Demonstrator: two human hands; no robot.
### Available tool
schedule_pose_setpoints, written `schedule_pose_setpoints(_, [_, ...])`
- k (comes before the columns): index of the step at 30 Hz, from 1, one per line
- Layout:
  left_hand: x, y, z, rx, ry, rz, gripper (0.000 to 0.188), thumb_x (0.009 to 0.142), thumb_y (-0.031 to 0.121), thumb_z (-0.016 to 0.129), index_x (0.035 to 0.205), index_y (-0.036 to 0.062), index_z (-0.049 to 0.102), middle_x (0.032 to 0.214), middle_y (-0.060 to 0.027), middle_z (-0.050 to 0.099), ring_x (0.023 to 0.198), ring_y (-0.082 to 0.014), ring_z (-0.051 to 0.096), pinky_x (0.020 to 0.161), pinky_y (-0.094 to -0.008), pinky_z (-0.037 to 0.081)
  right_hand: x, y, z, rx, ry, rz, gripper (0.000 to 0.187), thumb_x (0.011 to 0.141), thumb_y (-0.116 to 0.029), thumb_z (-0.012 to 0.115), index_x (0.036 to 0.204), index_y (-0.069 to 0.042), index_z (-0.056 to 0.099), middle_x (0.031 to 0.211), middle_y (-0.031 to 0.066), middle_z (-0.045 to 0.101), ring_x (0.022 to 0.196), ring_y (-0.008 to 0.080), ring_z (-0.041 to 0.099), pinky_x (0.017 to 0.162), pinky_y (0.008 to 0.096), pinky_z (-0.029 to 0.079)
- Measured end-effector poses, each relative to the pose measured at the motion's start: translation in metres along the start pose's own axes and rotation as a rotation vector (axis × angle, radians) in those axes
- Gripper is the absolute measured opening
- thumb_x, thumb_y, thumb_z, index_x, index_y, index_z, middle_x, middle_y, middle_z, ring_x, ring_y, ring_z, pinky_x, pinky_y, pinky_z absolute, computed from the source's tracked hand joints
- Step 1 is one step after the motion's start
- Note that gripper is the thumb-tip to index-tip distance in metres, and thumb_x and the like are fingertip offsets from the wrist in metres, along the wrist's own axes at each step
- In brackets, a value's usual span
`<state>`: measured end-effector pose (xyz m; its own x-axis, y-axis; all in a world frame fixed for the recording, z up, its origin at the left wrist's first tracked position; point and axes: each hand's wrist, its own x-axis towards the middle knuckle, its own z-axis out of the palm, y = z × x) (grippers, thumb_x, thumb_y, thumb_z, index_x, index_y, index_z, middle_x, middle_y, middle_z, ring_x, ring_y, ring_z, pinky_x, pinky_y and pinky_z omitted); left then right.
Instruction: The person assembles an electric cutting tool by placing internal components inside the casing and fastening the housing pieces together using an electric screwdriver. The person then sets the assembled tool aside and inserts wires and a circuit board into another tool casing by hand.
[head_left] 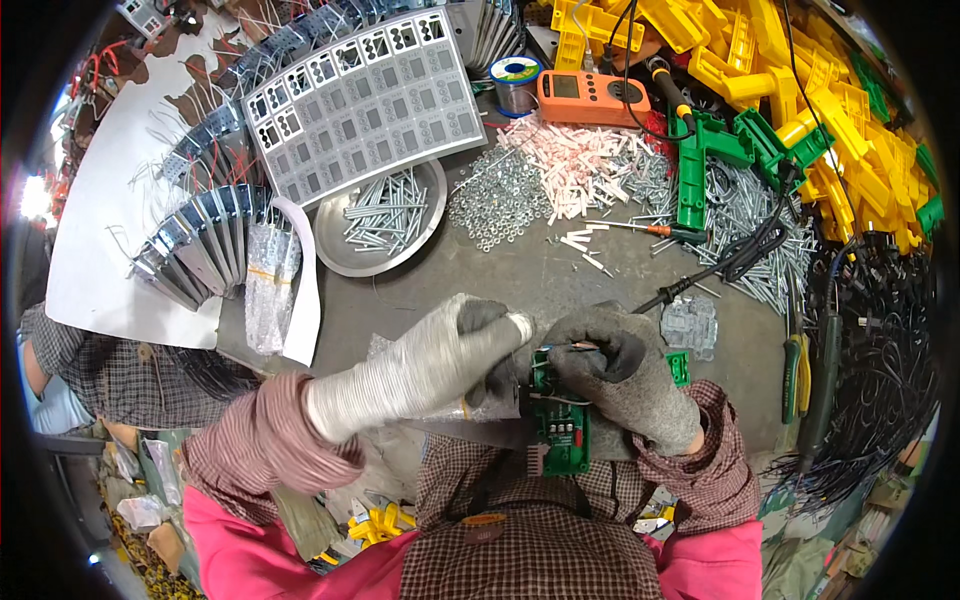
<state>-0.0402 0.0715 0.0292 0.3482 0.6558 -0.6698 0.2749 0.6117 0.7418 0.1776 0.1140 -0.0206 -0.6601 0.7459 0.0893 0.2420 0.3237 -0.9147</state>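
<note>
Close in front of my body, both gloved hands work near a green circuit board [565, 435] with wires and small parts on it. My left hand [470, 345], in a pale glove, has its thumb and fingers pinched together beside the board's upper end; what they hold is hidden. The grey-gloved right hand [615, 360] is curled over the upper end of the board, gripping it, with a thin wire end showing at the fingers. A clear plastic piece [690, 327] lies just beyond the right hand. Bubble wrap lies partly beneath the left wrist.
A metal dish [332, 252] of screws stands at back left, under a printed sheet [370, 105]. Behind are a solder spool [516, 85], an orange multimeter [595, 98] and loose nuts and screws. Yellow housings [860, 130], pliers [797, 375] and black cables [870, 370] crowd the right.
</note>
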Motion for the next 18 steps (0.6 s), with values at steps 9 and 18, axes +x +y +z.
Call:
schedule_pose_setpoints(9, [0.001,-0.008,0.011,0.404,0.245,0.311,0.030,0.097,0.036,0.057,0.094,0.0065,0.061,0.071,-0.0061,0.058,0.058,-0.0235,0.058,0.054,-0.0333,0.046,-0.002,-0.005,-0.005,-0.030,-0.050,0.039,0.012,0.084,-0.011,0.069,0.092,-0.002,0.070,0.083,0.0100,0.069,0.079,0.0206,0.065,0.072,0.0323,0.052])
schedule_pose_setpoints(18, [0.001,0.001,0.016,0.088,0.100,0.023,0.011,0.091,0.016,0.053,0.092,0.0074,0.060,0.079,-0.0051,0.058,0.051,-0.0208,0.054,0.049,-0.0322,0.047,-0.005,0.000,-0.004,-0.099,-0.029,0.081,0.017,0.083,-0.011,0.071,0.096,0.000,0.070,0.093,0.0114,0.069,0.083,0.0215,0.066,0.076,0.0326,0.052])
